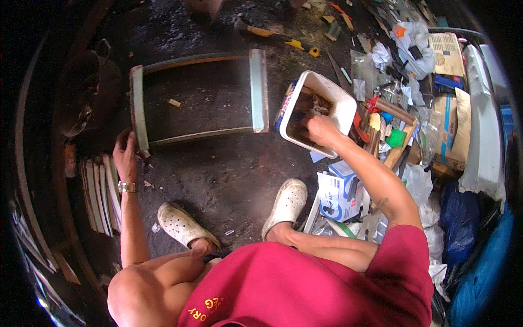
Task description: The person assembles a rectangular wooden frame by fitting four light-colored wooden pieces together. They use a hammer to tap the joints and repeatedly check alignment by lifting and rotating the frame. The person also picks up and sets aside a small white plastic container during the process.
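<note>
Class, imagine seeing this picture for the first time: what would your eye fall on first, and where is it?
The crimson shirt leaps out, filling the lower middle. Next comes the pale-sided rectangular frame on the dark floor, left of centre, with the left hand at its near left corner. To its right, the right hand dips into a white bucket.

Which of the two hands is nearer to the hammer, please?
Right. The right hand is inside the tub, just beyond which the hammer lies, to its left; the left hand is farther, at the frame's near left corner.
</note>
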Available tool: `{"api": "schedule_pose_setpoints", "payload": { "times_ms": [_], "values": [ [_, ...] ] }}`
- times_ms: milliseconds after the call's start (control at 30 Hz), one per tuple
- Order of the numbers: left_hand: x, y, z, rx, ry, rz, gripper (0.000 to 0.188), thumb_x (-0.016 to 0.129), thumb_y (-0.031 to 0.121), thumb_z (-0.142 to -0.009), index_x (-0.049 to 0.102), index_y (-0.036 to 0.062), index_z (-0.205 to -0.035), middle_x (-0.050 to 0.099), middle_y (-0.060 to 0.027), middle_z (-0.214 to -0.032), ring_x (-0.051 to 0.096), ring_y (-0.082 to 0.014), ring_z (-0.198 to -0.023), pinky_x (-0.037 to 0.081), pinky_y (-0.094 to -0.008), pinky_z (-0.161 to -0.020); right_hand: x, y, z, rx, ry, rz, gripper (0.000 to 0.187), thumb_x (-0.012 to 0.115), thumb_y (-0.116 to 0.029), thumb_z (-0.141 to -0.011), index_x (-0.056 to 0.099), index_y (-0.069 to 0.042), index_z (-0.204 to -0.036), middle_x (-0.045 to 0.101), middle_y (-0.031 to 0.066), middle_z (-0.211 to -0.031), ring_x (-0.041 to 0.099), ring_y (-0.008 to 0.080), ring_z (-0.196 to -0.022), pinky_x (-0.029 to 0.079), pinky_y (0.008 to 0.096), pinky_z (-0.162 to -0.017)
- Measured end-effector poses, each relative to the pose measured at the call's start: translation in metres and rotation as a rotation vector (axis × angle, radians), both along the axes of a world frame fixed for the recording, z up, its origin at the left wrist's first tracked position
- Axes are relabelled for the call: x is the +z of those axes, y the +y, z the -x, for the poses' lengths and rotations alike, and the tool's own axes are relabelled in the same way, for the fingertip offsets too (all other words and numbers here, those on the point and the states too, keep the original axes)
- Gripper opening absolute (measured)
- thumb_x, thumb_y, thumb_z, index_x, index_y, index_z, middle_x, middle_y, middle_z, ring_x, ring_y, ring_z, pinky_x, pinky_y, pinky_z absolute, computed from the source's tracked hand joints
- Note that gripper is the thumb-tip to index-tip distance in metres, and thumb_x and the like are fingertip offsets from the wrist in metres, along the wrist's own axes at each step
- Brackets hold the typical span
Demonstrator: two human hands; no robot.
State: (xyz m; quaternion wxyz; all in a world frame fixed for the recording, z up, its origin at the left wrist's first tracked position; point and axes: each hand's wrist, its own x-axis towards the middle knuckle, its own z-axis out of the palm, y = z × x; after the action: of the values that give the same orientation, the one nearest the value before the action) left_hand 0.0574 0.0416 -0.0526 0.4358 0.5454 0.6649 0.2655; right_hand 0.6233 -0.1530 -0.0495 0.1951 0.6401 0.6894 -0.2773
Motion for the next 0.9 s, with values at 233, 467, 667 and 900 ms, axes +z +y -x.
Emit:
{"api": "schedule_pose_setpoints", "payload": {
  "times_ms": [233, 467, 667, 900],
  "values": [
    [0.079, -0.012, -0.037, -0.249, 0.618, -0.843, 0.027, 0.073, 0.011, -0.093, 0.070, 0.0052, -0.119, 0.072, -0.0124, -0.106, 0.070, -0.0265, -0.095, 0.055, -0.0343, -0.083, 0.104, 0.063, 0.033, -0.822, 0.451, -0.064, 0.022, 0.075, -0.021, -0.090, 0.074, -0.005, -0.104, 0.075, 0.0137, -0.092, 0.073, 0.0237, -0.080, 0.058, 0.0368, -0.073],
    [0.134, -0.041, -0.146, -0.556, -0.268, -0.292, 0.022, 0.073, 0.004, -0.092, 0.074, 0.0018, -0.114, 0.075, -0.0107, -0.099, 0.072, -0.0211, -0.090, 0.057, -0.0341, -0.083, 0.149, 0.109, 0.213, -0.602, 1.076, -0.380, 0.011, 0.078, -0.012, -0.091, 0.078, -0.008, -0.101, 0.063, 0.0015, -0.101, 0.061, 0.0099, -0.090, 0.053, 0.0228, -0.069],
    [0.104, -0.044, -0.119, -0.245, -0.281, -0.041, 0.017, 0.072, 0.005, -0.094, 0.076, 0.0001, -0.109, 0.078, -0.0096, -0.095, 0.072, -0.0140, -0.088, 0.057, -0.0297, -0.082, 0.121, 0.130, 0.232, -0.395, 1.033, -0.353, 0.025, 0.077, -0.022, -0.093, 0.077, -0.007, -0.113, 0.072, 0.0087, -0.098, 0.068, 0.0189, -0.093, 0.053, 0.0324, -0.083],
    [0.043, 0.014, -0.048, -0.099, 0.308, -0.147, 0.021, 0.072, 0.019, -0.094, 0.077, 0.0038, -0.108, 0.074, -0.0133, -0.102, 0.071, -0.0311, -0.094, 0.054, -0.0344, -0.083, 0.033, 0.240, 0.050, -0.442, 0.003, -0.547, 0.053, 0.066, -0.027, -0.095, 0.056, -0.011, -0.144, 0.057, 0.0255, -0.143, 0.059, 0.0454, -0.127, 0.049, 0.0514, -0.106]
  ]
}}
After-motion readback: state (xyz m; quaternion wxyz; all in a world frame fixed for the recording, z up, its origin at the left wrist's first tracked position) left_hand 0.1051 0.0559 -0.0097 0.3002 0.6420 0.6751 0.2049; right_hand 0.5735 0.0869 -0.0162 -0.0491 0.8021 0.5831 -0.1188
